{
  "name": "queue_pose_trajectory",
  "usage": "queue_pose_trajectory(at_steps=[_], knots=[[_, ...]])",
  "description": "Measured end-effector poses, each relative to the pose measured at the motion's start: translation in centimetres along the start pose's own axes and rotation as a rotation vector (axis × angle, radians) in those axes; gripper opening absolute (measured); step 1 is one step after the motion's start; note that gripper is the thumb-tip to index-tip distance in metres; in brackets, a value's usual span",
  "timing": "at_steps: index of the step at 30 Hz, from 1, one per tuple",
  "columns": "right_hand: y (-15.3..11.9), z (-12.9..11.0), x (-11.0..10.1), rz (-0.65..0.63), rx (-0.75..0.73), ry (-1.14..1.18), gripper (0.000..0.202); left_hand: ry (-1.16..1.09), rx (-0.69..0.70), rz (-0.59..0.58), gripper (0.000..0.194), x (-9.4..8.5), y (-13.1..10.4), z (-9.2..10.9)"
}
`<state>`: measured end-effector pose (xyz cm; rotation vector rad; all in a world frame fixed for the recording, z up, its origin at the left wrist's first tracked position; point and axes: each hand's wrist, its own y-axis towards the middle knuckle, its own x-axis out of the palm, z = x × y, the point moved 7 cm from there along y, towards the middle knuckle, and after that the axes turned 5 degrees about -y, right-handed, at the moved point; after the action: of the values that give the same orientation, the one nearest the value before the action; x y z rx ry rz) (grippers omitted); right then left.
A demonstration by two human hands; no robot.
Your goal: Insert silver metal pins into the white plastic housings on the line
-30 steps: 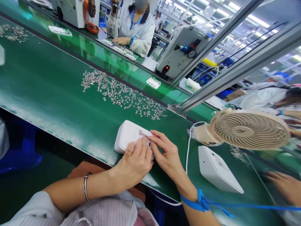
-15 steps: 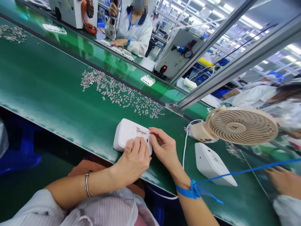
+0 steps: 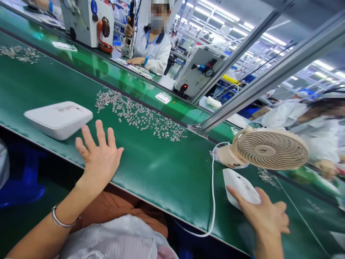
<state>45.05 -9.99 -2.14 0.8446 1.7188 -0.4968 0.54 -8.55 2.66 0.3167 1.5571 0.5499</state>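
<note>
Left hand [image 3: 99,154]: I see it open, fingers spread, just beside the left white device [image 3: 59,117];
Right hand [image 3: 265,216]: open too, thumb and fingers apart at the right white device [image 3: 241,185]; I cannot tell whether they touch it;
White devices: both on the green surface [image 3: 164,176], well apart; the right one near the fan [image 3: 269,148];
Small metal parts [image 3: 140,112]: scattered toward the far edge.

Across the room from me, strip lights [image 3: 323,65] glow beyond slanted metal beams [image 3: 269,76]; a blue stool-like frame [image 3: 27,192] sits in shadow below the long green surface [image 3: 161,180].
</note>
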Motion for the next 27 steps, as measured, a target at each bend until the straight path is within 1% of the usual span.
queue_pose_trajectory(at_steps=[1, 2, 4, 5, 6, 7, 9, 10, 11, 12, 13, 14, 15, 16, 17, 18, 19, 20, 22, 23, 25, 27], knots=[[0.3, 1.3, 0.3, -0.074, 0.057, 0.014, 0.09, -0.009, 0.033, -0.005, 0.051, 0.0, -0.3, 0.6], [0.3, 2.2, 0.3, -0.109, 0.091, 0.066, 0.09, -0.025, 0.084, -0.009, 0.05, 0.1, -0.7, 1.5], [-0.3, 2.8, 0.0, -0.086, 0.073, 0.212, 0.087, -0.092, 0.219, -0.014, 0.052, 0.0, -1.9, 4.1], [-1.2, 2.4, -0.3, -0.069, 0.011, 0.275, 0.085, -0.147, 0.293, -0.019, 0.055, -0.1, -2.6, 5.4], [-2.3, 1.4, -0.4, -0.069, -0.103, 0.328, 0.082, -0.211, 0.37, -0.028, 0.06, -0.3, -3.3, 6.8], [-3.9, -0.3, -0.5, -0.091, -0.271, 0.373, 0.079, -0.276, 0.446, -0.041, 0.066, -0.5, -4.0, 8.0], [-8.0, -4.8, -0.5, -0.191, -0.715, 0.436, 0.071, -0.378, 0.596, -0.07, 0.071, -1.0, -5.4, 9.8], [-10.1, -7.0, -0.4, -0.266, -0.922, 0.463, 0.069, -0.405, 0.658, -0.082, 0.068, -1.2, -5.9, 10.4], [-11.7, -8.9, 0.0, -0.358, -1.087, 0.486, 0.072, -0.416, 0.7, -0.083, 0.061, -1.3, -6.3, 10.7], [-12.6, -10.5, 0.5, -0.461, -1.194, 0.513, 0.079, -0.413, 0.716, -0.077, 0.053, -1.4, -6.4, 10.8], [-12.6, -11.9, 1.4, -0.563, -1.235, 0.545, 0.089, -0.397, 0.699, -0.06, 0.044, -1.5, -6.4, 10.5], [-11.7, -13.3, 2.4, -0.64, -1.213, 0.58, 0.097, -0.368, 0.649, -0.034, 0.038, -1.5, -6.1, 10.1], [-9.9, -14.5, 3.6, -0.664, -1.133, 0.618, 0.1, -0.326, 0.572, -0.001, 0.034, -1.6, -5.8, 9.5], [-7.4, -15.5, 4.8, -0.608, -1.007, 0.646, 0.092, -0.273, 0.484, 0.036, 0.031, -1.8, -5.4, 8.8], [-4.7, -16.3, 5.9, -0.48, -0.872, 0.642, 0.081, -0.225, 0.403, 0.067, 0.031, -1.9, -5.2, 8.2], [-2.1, -16.9, 6.6, -0.314, -0.765, 0.6, 0.07, -0.192, 0.348, 0.085, 0.034, -2.1, -5.1, 7.8], [-0.4, -17.9, 7.6, -0.248, -0.739, 0.576, 0.066, -0.18, 0.325, 0.084, 0.038, -2.1, -5.2, 7.7], [0.9, -18.8, 8.4, -0.199, -0.729, 0.559, 0.06, -0.188, 0.336, 0.065, 0.045, -2.1, -5.4, 7.9], [2.4, -20.4, 9.5, -0.146, -0.765, 0.527, 0.045, -0.238, 0.423, 0.01, 0.06, -1.8, -6.0, 8.9], [2.7, -21.0, 9.8, -0.128, -0.79, 0.515, 0.036, -0.254, 0.47, -0.012, 0.065, -1.7, -6.4, 9.5], [2.7, -21.5, 9.9, -0.093, -0.838, 0.492, 0.022, -0.251, 0.532, -0.03, 0.065, -1.4, -6.9, 10.5], [2.3, -21.4, 9.6, -0.051, -0.871, 0.475, 0.017, -0.211, 0.551, -0.037, 0.061, -1.1, -7.1, 11.4]])
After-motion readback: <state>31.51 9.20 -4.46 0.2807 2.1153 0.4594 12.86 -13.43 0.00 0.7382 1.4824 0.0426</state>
